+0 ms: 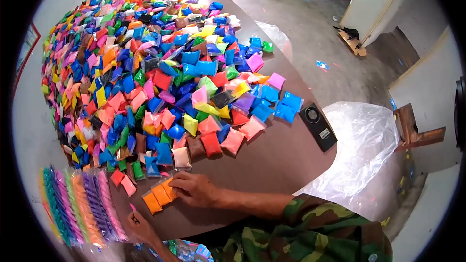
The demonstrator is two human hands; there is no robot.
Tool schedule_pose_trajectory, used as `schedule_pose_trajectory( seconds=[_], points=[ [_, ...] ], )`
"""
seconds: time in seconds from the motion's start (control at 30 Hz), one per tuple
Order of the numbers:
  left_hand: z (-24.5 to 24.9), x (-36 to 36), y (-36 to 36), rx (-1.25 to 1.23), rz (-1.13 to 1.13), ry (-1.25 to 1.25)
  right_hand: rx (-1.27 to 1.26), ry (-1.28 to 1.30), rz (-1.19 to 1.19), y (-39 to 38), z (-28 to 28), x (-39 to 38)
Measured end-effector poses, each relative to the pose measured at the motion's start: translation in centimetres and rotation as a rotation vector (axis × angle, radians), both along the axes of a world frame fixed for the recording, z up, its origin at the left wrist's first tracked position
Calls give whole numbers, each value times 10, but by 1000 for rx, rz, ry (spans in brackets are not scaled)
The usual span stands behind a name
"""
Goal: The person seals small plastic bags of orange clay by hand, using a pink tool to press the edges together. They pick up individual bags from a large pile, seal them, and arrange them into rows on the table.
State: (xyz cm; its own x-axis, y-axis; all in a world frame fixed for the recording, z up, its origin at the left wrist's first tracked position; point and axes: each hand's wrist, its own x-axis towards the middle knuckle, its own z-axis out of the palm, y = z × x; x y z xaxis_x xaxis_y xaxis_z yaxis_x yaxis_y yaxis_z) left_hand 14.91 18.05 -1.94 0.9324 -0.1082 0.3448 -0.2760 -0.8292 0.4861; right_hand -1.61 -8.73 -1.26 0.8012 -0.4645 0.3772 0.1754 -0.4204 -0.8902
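On the near part of the brown table, a short row of orange packets [159, 196] in clear wrap lies flat. My right hand [196, 190] has its fingers closed on the packet at the right end of that row. Lower left, by the table's near edge, my left hand [140, 226] is closed. A small pink tip [132, 207] sticks up from its fingers; what it belongs to is hidden. Just beyond my left hand lie a pink packet [128, 185] and a red packet [117, 177].
A large heap of coloured packets [160, 75] covers much of the table [272, 162]. Bundled strips of twisted coloured packets [80, 208] lie at the left. A black phone-like device [318, 127] rests near the right edge. Clear plastic sheeting [357, 145] spreads beyond it.
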Motion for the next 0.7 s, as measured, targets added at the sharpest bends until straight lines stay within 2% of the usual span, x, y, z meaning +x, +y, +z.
schedule_pose_trajectory(
  seconds=[0.1, 0.2, 0.27, 0.3, 0.33, 0.37, 0.4, 0.43, 0.5, 0.6, 0.7],
  points=[
    [-3, 1, -1, -17, -8, -23, 35, -43, -47, -9, 16, -7],
    [-7, 1, 3, -2, -22, -54, 38, 31, -106, -52, 86, -44],
    [-11, 5, 7, -7, -33, -55, -269, 69, -239, -107, 79, -60],
    [-8, 3, 4, -8, -19, -40, -380, 65, -480, -133, 79, -67],
    [-4, -1, 0, -9, -3, -26, -500, 259, -604, -178, 73, -78],
    [-2, -3, -3, -12, 14, -14, -585, 119, -782, -214, 64, -90],
    [-4, -1, 0, -2, 0, -30, -556, 138, -865, -247, 73, -101],
    [-9, 2, 5, 8, -14, -45, -609, 276, -947, -278, 70, -114],
    [-11, 5, 7, 12, -31, -62, -667, 403, -917, -323, 55, -128],
    [-10, 5, 6, -16, -22, -37, -767, 826, -679, -345, 58, -126],
    [-12, 7, 12, -51, 12, -16, -529, 1029, -567, -348, 70, -113]
  ],
)
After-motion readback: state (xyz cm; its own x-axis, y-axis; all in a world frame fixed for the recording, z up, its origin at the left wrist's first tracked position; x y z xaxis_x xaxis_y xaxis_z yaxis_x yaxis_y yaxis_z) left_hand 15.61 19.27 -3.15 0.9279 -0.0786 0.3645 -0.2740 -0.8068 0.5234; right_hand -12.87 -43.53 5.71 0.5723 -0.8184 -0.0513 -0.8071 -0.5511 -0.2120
